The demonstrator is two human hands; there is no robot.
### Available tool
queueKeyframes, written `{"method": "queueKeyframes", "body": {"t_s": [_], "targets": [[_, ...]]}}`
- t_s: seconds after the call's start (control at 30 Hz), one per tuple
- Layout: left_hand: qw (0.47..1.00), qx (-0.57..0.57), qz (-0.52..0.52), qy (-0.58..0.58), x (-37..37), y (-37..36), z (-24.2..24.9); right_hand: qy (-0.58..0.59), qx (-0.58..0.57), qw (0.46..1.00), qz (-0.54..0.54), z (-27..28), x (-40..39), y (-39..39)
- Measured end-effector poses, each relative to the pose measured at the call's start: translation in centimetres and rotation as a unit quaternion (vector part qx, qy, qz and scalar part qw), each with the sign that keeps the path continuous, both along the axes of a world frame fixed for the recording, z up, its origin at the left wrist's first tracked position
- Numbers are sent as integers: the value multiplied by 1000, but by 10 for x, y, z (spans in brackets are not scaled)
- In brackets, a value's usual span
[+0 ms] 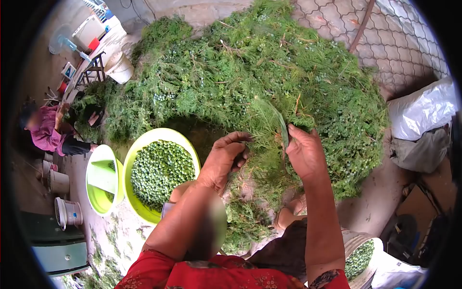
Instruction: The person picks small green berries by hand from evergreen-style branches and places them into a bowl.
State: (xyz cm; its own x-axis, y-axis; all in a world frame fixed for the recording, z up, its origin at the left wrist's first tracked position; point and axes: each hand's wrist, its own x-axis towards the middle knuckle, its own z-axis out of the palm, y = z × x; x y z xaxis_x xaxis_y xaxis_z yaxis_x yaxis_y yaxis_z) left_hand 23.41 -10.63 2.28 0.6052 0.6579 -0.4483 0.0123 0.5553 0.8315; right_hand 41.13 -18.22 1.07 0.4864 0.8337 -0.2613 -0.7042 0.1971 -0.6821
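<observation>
My right hand [306, 150] pinches a green conifer sprig [270, 139] between thumb and fingers, with a long, flat green strip [277, 119] rising beside the fingertips. To the left of the sprig, my left hand [227, 155] is closed, its fingers curled in. Whatever those fingers hold, if anything, is hidden. Below and left of that hand stands a yellow-green tub [127, 180] with many small round green berries [161, 171] in it. Beyond both hands spreads a large heap of cut conifer branches [216, 72], dotted with bluish berries.
A second yellow-green basin [89, 180] stands at left. Another person [48, 125] sits farther left by the heap. A white bucket [119, 67] stands behind, and a bucket of berries [378, 245] at lower right. Filled sacks [421, 113] lie at right.
</observation>
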Motion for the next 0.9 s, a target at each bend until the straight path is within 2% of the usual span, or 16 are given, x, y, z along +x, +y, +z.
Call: {"method": "queueKeyframes", "body": {"t_s": [0.07, 0.13, 0.23, 0.4, 0.5, 0.53, 0.6, 0.63, 0.67, 0.7, 0.73, 0.77, 0.8, 0.83, 0.87, 0.9], "targets": [[1000, -10, 0, -7, 3, -4, 1, 52, 23, 998, -10, -4, 4, 0], [998, 59, 15, -9, 6, -7, 6, 35, 33, 999, -9, 2, -1, 0], [993, 90, 60, -49, 8, -5, 15, 18, 49, 999, 8, 12, -7, -3], [991, 114, 69, -34, 8, 0, 12, 29, 61, 995, 75, -2, -4, -2], [996, 64, -50, 24, 5, 5, -3, 110, 49, 993, 11, -9, 12, 3], [997, 61, -51, 21, 4, 5, -10, 107, 46, 993, 10, -12, 19, 2], [990, 92, -84, 63, 2, 4, -21, 69, -32, 996, -43, -25, 33, 2], [968, 210, -109, 85, 1, 5, -33, 53, -51, 996, -57, -31, 35, 5], [968, 211, -108, 85, 0, 3, -41, 52, -50, 996, -56, -33, 37, 2], [903, 366, -147, 171, 1, -3, -43, -35, -140, 985, -97, -30, 34, 1], [803, 507, -174, 260, 0, -8, -47, -123, -222, 958, -131, -28, 31, 3], [738, 523, -234, 356, 2, -9, -70, -264, -308, 903, -144, -55, 43, 4], [696, 538, -256, 402, -2, -23, -52, -260, -211, 929, -157, -86, 52, 8], [633, 544, -251, 490, 1, -33, -74, -87, -156, 979, -97, -110, 66, 18], [678, 507, -282, 451, 0, -36, -80, -77, -142, 987, -25, -95, 63, 13], [633, 531, -307, 473, 0, -42, -76, -72, -125, 989, 14, -88, 43, 44]]}}
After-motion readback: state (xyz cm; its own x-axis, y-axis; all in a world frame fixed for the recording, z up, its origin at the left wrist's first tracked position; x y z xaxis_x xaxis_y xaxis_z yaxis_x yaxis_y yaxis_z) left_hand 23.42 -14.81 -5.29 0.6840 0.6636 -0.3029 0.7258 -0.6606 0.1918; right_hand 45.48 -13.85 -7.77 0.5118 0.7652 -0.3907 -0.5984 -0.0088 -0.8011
